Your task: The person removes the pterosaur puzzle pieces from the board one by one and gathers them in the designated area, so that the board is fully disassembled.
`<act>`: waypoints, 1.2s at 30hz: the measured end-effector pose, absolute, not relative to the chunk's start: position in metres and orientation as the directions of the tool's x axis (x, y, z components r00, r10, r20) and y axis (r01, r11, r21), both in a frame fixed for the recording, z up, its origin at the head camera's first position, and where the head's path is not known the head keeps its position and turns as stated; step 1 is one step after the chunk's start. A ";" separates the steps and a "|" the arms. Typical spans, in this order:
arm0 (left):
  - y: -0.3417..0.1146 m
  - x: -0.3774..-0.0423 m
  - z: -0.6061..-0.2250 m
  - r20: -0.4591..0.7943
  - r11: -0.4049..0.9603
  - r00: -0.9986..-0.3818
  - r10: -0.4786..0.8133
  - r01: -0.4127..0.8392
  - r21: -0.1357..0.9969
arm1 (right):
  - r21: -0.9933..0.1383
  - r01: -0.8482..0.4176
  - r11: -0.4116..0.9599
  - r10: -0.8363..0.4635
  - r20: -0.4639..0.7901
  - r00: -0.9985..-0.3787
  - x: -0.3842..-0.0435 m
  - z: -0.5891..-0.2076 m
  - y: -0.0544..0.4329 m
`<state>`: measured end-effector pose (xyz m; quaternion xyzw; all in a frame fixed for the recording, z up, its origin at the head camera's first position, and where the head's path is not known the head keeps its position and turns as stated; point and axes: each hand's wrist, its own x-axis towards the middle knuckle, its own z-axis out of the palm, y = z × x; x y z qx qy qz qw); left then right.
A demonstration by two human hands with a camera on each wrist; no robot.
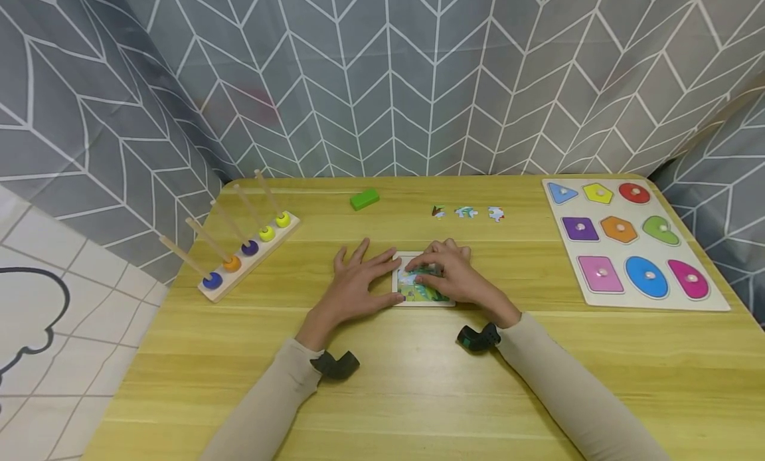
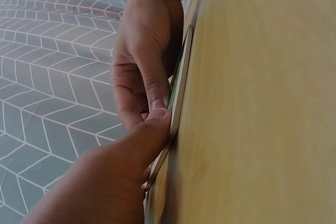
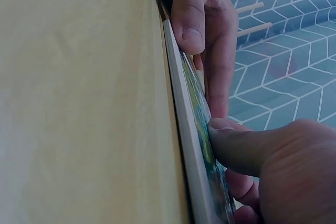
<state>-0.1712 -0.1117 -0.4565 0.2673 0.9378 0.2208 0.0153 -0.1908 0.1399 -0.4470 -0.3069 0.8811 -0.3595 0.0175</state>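
A small jigsaw puzzle board (image 1: 423,304) with a pale rim and a green picture lies flat on the table. My left hand (image 1: 358,285) rests at its left side with fingers spread, the thumb near the lower left corner and the index finger near the upper left. Over the picture, my right hand (image 1: 451,274) has bent fingers, with thumb and index finger close together at a puzzle piece (image 1: 412,278) on the board; the hand covers much of that piece. In the right wrist view, the right thumb (image 3: 231,142) touches the picture surface.
Three loose jigsaw pieces (image 1: 466,212) lie behind the board, with a green block (image 1: 364,199) to their left. A wooden peg stand (image 1: 215,293) with coloured beads is at left. At right lies a shape board (image 1: 574,248) with knobbed shapes. A patterned curtain (image 1: 382,82) hangs behind.
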 end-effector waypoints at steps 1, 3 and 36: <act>-0.112 -0.171 -0.456 0.088 0.760 -0.857 0.507 0.493 0.424 | -0.650 -0.523 0.552 -0.551 0.186 -0.813 -0.191 -0.447 0.140; -0.111 -0.171 -0.456 0.086 0.761 -0.859 0.505 0.490 0.426 | -0.659 -0.513 0.550 -0.546 0.181 -0.818 -0.191 -0.447 0.139; -0.113 -0.170 -0.458 0.102 0.749 -0.854 0.510 0.499 0.435 | -0.774 -0.470 0.424 -0.515 0.221 -0.828 -0.192 -0.449 0.136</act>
